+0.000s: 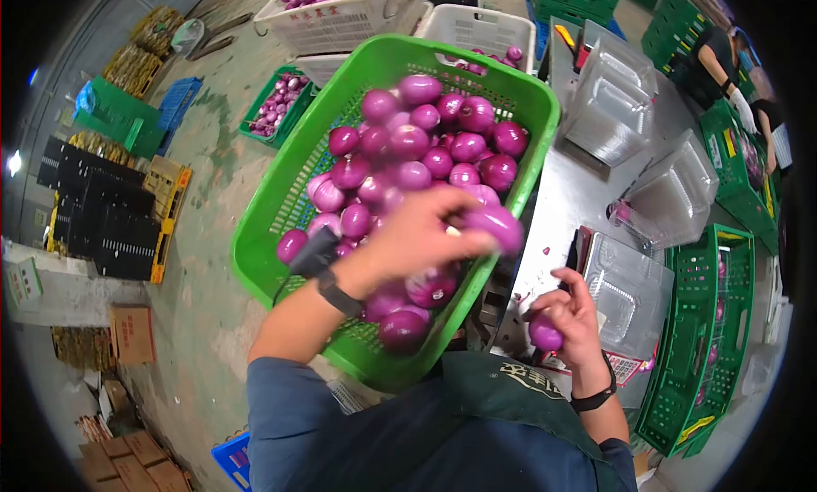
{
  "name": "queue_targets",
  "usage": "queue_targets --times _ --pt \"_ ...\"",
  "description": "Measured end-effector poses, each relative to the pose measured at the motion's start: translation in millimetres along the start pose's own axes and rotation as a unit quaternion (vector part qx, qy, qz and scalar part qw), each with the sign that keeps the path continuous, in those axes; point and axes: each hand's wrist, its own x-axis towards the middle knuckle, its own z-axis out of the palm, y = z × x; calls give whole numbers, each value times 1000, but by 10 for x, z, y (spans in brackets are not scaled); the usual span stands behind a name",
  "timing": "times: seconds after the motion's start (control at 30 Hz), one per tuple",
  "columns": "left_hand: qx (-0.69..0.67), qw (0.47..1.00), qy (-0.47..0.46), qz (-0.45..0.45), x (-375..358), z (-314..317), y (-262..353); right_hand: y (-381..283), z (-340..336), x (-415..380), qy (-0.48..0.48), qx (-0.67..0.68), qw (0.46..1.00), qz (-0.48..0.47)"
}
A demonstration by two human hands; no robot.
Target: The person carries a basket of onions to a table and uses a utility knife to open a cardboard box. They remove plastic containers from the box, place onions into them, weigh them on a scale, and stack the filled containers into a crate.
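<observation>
A large green basket (247, 245) full of red onions (408, 141) stands in front of me, tilted in the view. My left hand (425, 232) is over its right side, closed round a red onion (496, 228) and smeared by motion. To the right of the basket, my right hand (572, 313) grips another red onion (545, 332) in its curled fingers, above the metal table's edge. A stack of clear plastic trays (625, 292) lies just beyond the right hand. Dark bands circle both wrists.
More clear plastic containers (611, 105) stand on the metal table (553, 203). A green crate (702, 339) is at the right. White crates of onions (328, 28) sit behind the basket. Two people (722, 62) are at the upper right. Black crates (102, 211) stand at the left.
</observation>
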Motion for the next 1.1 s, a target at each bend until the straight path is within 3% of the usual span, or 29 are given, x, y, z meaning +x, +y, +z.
queue_targets --times 0.03,0.1,0.13,0.17,0.23,0.3,0.33,0.4,0.47,0.5,0.6,0.67,0.73,0.8,0.83,0.87,0.9,0.93,1.0,1.1 --pt "-14 997 -68 -43 -32 142 109 -47 153 53 -34 -43 998 -10" --pt "63 989 -130 3 -29 382 202 -120 452 87 -32 -48 997 -45" --pt "91 986 -139 33 -19 463 154 -58 398 128 -17 -115 991 -68" --pt "118 980 -149 64 -5 509 94 -77 353 122 -7 -110 993 -47" --pt "199 965 -87 145 85 382 -98 -143 256 78 16 -101 995 -9" --pt "364 914 46 172 257 -12 -276 -212 154 -32 56 -29 997 -49" --pt "469 877 34 102 352 -272 -360 -232 11 -112 86 -35 994 -65" --pt "599 796 42 79 314 -657 -875 -310 -243 -233 144 -50 982 -108" --pt "684 728 -46 2 255 -886 -1381 -407 -508 -359 200 -79 967 -138" --pt "704 708 -26 54 218 -931 -1506 -451 -591 -409 239 -83 956 -151" --pt "698 709 -5 100 289 -926 -1837 -553 -876 -548 321 -28 934 -152" --pt "722 687 -59 62 364 -869 -1721 -659 -1038 -657 322 -16 934 -155" --pt "681 729 -68 15 348 -873 -1521 -716 -1147 -744 331 -23 928 -171" --pt "631 775 -16 -26 348 -821 -1261 -745 -1249 -834 337 -18 923 -187" --pt "622 782 46 -1 318 -791 -1120 -739 -1330 -861 337 -12 923 -183" --pt "472 873 76 -95 347 -770 -959 -697 -1427 -875 341 -27 922 -183" --pt "304 927 104 -191 345 -770 -804 -670 -1490 -868 342 -42 922 -179" --pt "171 964 105 -172 305 -699 -642 -668 -1518 -872 341 -48 923 -173" --pt "-101 981 106 -127 164 -368 -259 -645 -1539 -855 334 -59 928 -156" --pt "-17 998 12 -67 -50 228 297 -555 -1626 -801 312 -181 920 -153"
